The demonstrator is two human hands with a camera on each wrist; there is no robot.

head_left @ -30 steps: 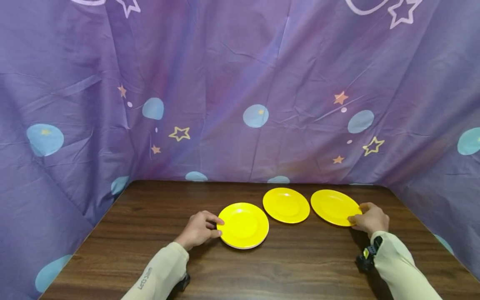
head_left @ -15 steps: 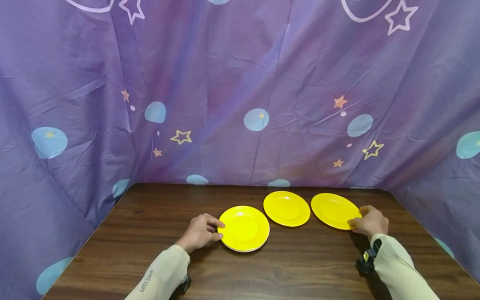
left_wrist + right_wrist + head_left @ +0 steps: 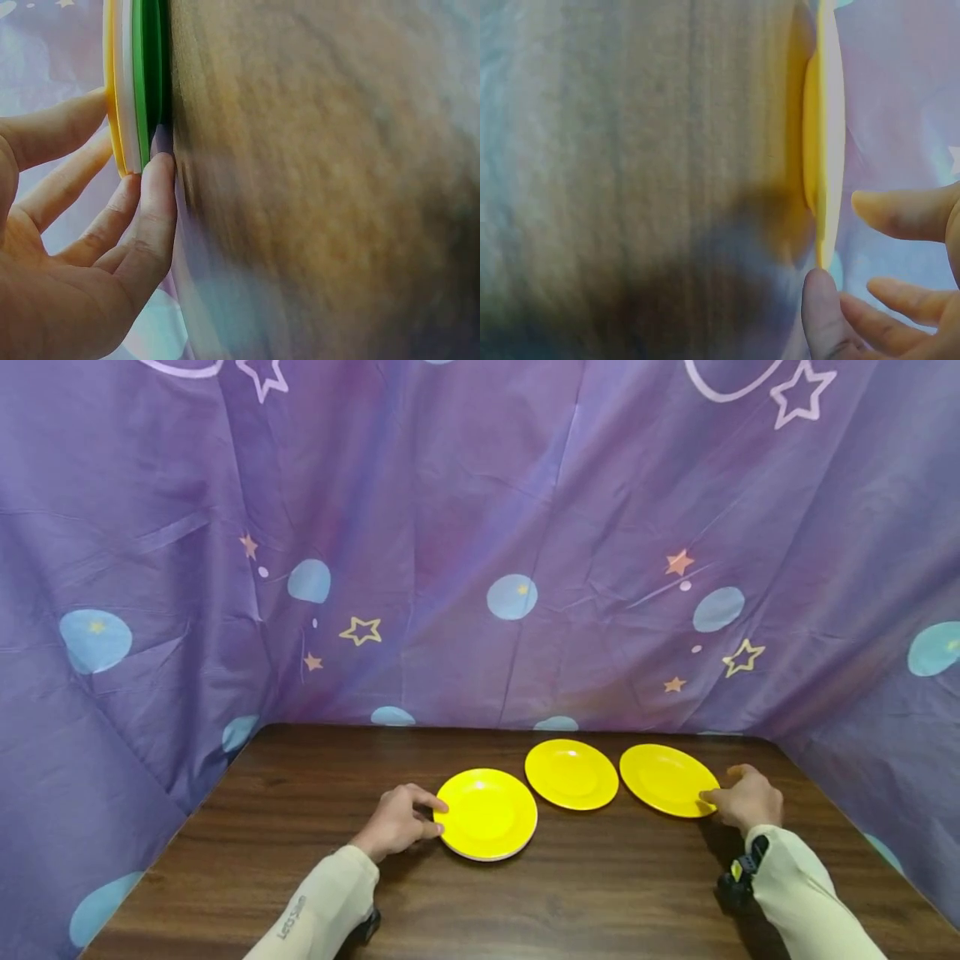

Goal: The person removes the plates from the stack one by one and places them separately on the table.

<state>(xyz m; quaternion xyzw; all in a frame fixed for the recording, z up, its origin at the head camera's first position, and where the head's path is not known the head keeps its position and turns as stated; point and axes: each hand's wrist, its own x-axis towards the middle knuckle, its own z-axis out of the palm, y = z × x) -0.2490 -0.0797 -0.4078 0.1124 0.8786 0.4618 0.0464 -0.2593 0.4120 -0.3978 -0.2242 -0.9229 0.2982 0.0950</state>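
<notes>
Right plate [image 3: 667, 782] lies just left of right hand [image 3: 752, 798], far right of surface [image 3: 600, 893]. That hand is spread: one fingertip at the rim, thumb clear, no grip. Stack [image 3: 486, 815] lies right of left hand [image 3: 395, 818], which pinches its left rim. Plates round, no long axis.

Plate stack [image 3: 486, 814], yellow above white and green; yellow plate [image 3: 666, 779] rightmost
</notes>
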